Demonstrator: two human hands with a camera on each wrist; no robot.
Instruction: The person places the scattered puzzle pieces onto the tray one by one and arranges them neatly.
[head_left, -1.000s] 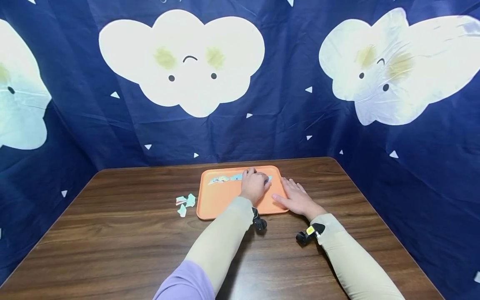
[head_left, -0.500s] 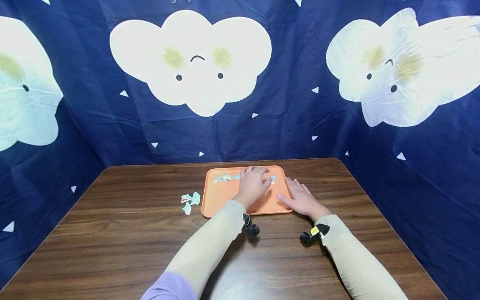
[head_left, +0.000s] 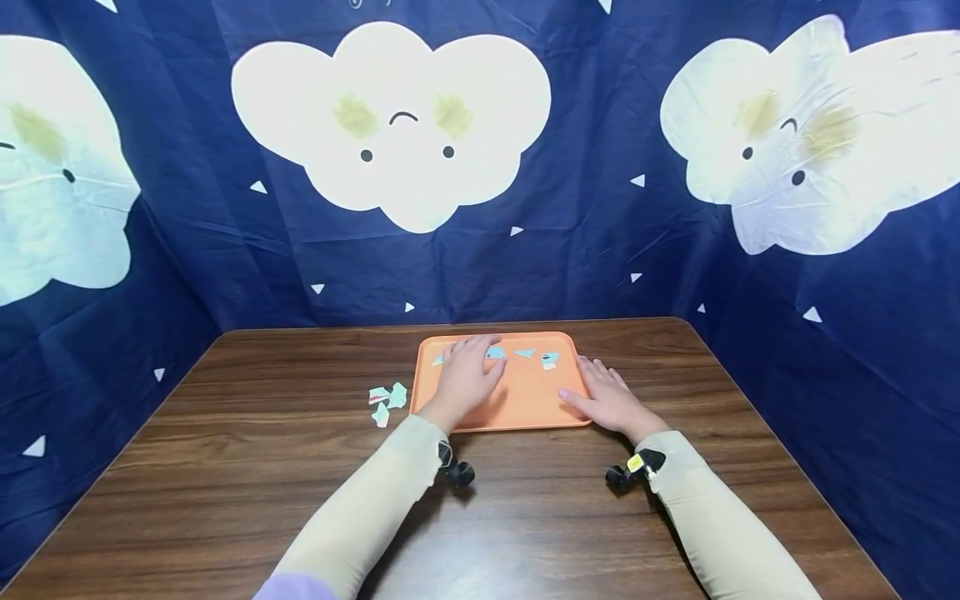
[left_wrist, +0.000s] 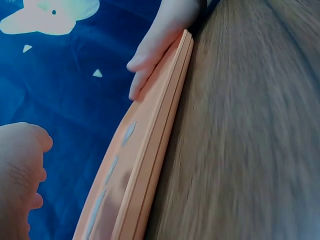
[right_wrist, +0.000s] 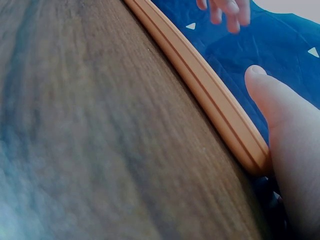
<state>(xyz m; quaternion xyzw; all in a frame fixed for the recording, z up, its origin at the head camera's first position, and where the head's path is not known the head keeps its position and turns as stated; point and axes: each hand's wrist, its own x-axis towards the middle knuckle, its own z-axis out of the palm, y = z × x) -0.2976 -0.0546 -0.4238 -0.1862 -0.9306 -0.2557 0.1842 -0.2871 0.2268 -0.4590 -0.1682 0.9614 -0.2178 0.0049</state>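
An orange tray (head_left: 536,400) lies on the wooden table. Along its far side is a row of light-blue paper scraps: one piece with a white end (head_left: 551,358) at the right, a thin sliver (head_left: 525,353), and others partly hidden. My left hand (head_left: 467,379) hovers above the tray's left part, fingers loose and holding nothing; the left wrist view shows air between the hand (left_wrist: 20,170) and the tray. With straight fingers and thumb spread, my right hand (head_left: 609,402) rests against the tray's right edge, thumb over the rim.
Left of the tray, several pale-green scraps (head_left: 397,395) lie on the table (head_left: 225,467), one striped with red (head_left: 378,396). A dark blue curtain (head_left: 600,283) with clouds stands behind the table's far edge. A small black camera sits on each wrist.
My left hand has moved left and off the right end of the row, uncovering the scraps there. My right hand stays at the tray's edge. The head view has turned slightly left.
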